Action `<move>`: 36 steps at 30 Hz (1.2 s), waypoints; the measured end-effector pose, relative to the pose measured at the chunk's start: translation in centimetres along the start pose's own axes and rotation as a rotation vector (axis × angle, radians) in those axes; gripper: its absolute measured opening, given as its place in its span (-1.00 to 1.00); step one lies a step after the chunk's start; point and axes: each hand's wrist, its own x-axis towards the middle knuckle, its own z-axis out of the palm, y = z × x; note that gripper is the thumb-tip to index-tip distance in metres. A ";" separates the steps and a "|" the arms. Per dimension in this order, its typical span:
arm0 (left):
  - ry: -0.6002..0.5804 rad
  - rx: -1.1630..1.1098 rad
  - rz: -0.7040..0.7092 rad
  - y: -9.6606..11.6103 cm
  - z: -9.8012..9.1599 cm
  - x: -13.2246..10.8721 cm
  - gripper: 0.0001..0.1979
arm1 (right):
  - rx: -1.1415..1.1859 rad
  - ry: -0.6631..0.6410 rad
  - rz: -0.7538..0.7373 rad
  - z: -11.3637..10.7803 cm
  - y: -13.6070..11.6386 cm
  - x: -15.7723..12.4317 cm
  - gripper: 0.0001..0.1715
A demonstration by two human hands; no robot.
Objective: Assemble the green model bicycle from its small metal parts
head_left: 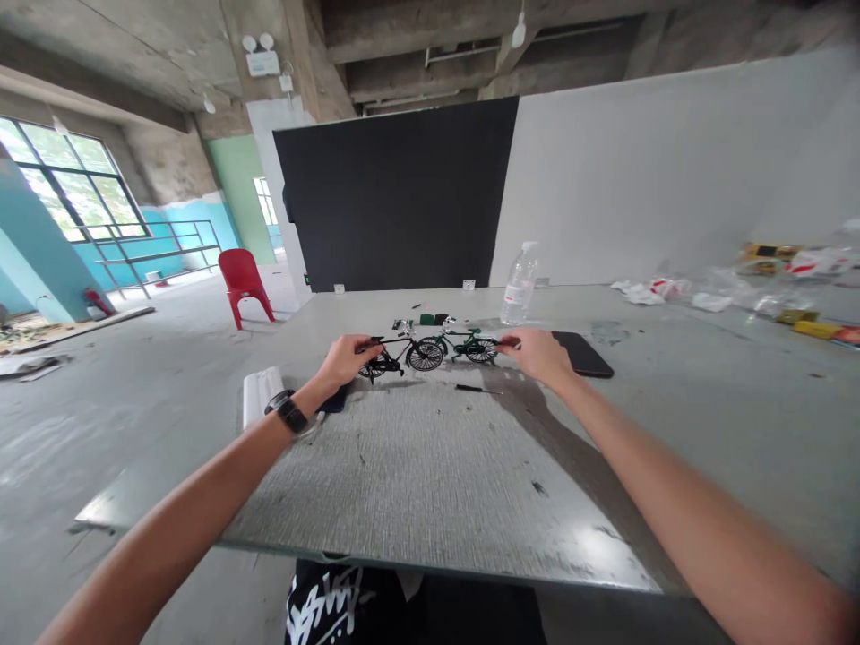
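Two small model bicycles stand end to end on the grey table [430, 484]: a black one [398, 356] on the left and a green one [465, 344] on the right. My left hand [344, 360], a black watch on its wrist, pinches the rear of the black bicycle. My right hand [537, 353] has its fingers closed on the rear of the green bicycle. A thin dark tool [476, 389] lies on the table just in front of the bicycles.
A clear water bottle [520, 285] stands behind the bicycles, with small green and black parts [430, 319] beside it. A dark flat pad [583, 353] lies at the right hand. Plastic bags and packets [752, 287] litter the far right. A red chair [245, 283] stands left.
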 end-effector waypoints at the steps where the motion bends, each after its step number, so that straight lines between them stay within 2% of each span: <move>1: 0.004 0.018 0.005 0.0 0.2 -0.2 -0.62 | 0.005 -0.004 -0.002 0.0 0.0 0.0 -0.68; 6: -0.004 0.039 0.013 0.1 0.5 -1.1 -0.61 | 0.004 -0.006 -0.035 0.5 0.4 0.3 -0.73; 11: 0.001 0.054 0.022 0.4 0.5 -1.4 -0.62 | 0.134 0.005 -0.171 1.5 1.2 1.2 -0.78; 17: 0.009 0.064 0.031 0.6 0.5 -1.5 -0.61 | 0.360 -0.060 -0.077 3.1 1.4 1.7 -0.86; 22: 0.020 0.064 0.037 0.8 0.5 -1.6 -0.62 | 0.475 -0.040 -0.062 3.4 1.3 1.4 -0.82; 31: 0.041 0.094 0.022 0.7 0.6 -1.7 -0.66 | 0.505 0.067 -0.079 5.2 0.7 1.4 -0.68; 36: 0.053 0.066 0.023 0.8 0.8 -1.8 -0.68 | 0.486 0.069 -0.062 5.0 0.8 1.6 -0.69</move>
